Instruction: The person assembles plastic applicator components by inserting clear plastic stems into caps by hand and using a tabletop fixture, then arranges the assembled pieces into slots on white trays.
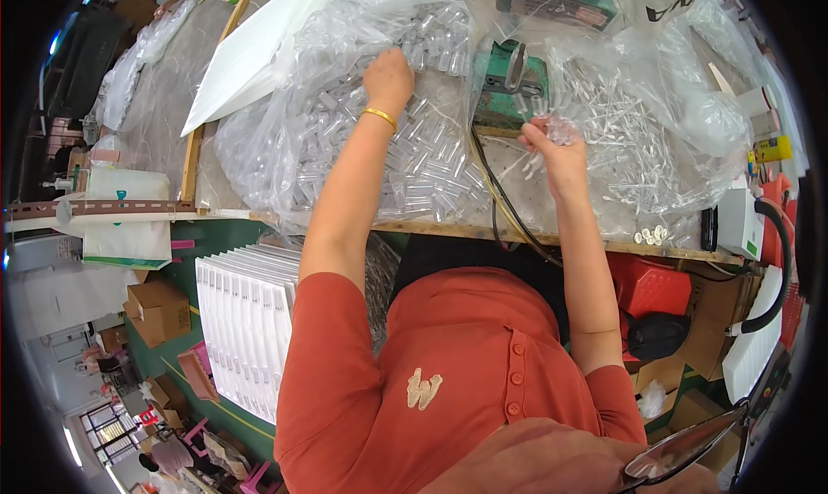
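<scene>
My left hand point(388, 78), with a yellow bangle at the wrist, is over the pile of clear plastic tubes point(427, 140), near the pile's far edge. Its fingers are curled down and mostly hidden behind the back of the hand. My right hand point(554, 145) is closed round a bunch of small clear plastic pieces point(561, 128), which fan out above the fingers. Just beyond it stands a green metal machine point(511, 84) with an upright metal part. Thin clear and white pieces point(630, 140) lie scattered to the right of this hand.
Clear plastic bags point(259, 140) surround the piles. White sheets point(259, 46) lie at the far left. Dark cables point(509, 205) hang over the table's wooden front edge point(431, 228). Small round white pieces point(651, 234) lie near the right edge. White stacked trays point(246, 322) stand below left.
</scene>
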Demonstrator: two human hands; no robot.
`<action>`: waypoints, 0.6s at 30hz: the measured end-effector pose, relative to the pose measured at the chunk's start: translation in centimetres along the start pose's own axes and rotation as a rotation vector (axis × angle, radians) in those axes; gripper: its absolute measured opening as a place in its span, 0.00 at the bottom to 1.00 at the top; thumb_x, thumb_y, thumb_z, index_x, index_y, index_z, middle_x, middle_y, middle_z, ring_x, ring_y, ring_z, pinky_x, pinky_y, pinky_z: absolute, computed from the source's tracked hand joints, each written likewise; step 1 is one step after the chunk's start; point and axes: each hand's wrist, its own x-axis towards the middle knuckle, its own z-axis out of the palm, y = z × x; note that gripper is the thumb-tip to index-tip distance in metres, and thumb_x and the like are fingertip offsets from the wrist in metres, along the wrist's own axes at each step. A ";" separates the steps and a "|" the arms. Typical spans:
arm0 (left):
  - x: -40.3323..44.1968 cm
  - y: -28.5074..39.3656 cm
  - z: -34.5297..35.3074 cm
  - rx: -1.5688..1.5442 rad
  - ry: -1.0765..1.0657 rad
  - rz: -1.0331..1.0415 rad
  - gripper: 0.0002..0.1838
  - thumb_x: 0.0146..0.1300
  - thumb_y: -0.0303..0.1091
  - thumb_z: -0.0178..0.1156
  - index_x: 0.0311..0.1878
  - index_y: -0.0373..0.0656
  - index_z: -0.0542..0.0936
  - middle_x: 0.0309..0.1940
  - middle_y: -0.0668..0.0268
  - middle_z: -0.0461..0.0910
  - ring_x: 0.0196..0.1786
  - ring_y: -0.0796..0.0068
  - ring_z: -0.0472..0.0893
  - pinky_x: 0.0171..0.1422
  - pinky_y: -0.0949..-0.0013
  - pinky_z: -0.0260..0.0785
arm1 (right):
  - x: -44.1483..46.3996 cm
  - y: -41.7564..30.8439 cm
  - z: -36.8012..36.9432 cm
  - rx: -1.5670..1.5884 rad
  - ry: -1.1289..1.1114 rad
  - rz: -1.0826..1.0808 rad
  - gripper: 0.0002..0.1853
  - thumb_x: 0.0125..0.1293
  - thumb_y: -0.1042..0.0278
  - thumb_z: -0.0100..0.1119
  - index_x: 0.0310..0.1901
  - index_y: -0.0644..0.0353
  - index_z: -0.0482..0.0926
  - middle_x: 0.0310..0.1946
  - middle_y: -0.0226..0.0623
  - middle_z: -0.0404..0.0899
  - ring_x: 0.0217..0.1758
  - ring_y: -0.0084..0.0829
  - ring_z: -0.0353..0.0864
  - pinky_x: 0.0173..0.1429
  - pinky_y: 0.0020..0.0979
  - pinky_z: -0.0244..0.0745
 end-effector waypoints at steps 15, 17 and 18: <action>-3.3 5.7 -8.2 -1.189 -0.708 -0.017 0.16 0.48 0.39 0.67 0.34 0.37 0.79 0.19 0.71 0.74 0.20 0.86 0.66 0.23 0.82 0.56 | -0.2 -0.6 0.8 -0.160 -0.048 -0.066 0.14 0.47 0.74 0.68 0.35 0.67 0.75 0.27 0.33 0.77 0.29 0.23 0.76 0.35 0.23 0.72; -3.6 6.4 -7.9 -1.312 -0.750 -0.063 0.15 0.49 0.39 0.66 0.32 0.36 0.79 0.18 0.71 0.73 0.20 0.85 0.66 0.23 0.82 0.56 | -0.1 -0.4 0.5 -0.240 -0.027 -0.105 0.14 0.47 0.73 0.68 0.35 0.66 0.75 0.27 0.32 0.77 0.29 0.23 0.76 0.35 0.23 0.72; -3.6 6.5 -7.6 -1.316 -0.755 -0.059 0.15 0.49 0.39 0.66 0.32 0.36 0.79 0.18 0.71 0.73 0.20 0.85 0.66 0.23 0.82 0.56 | -0.1 -0.4 0.2 -0.318 -0.008 -0.145 0.14 0.47 0.73 0.68 0.34 0.65 0.75 0.27 0.32 0.77 0.29 0.22 0.76 0.35 0.23 0.71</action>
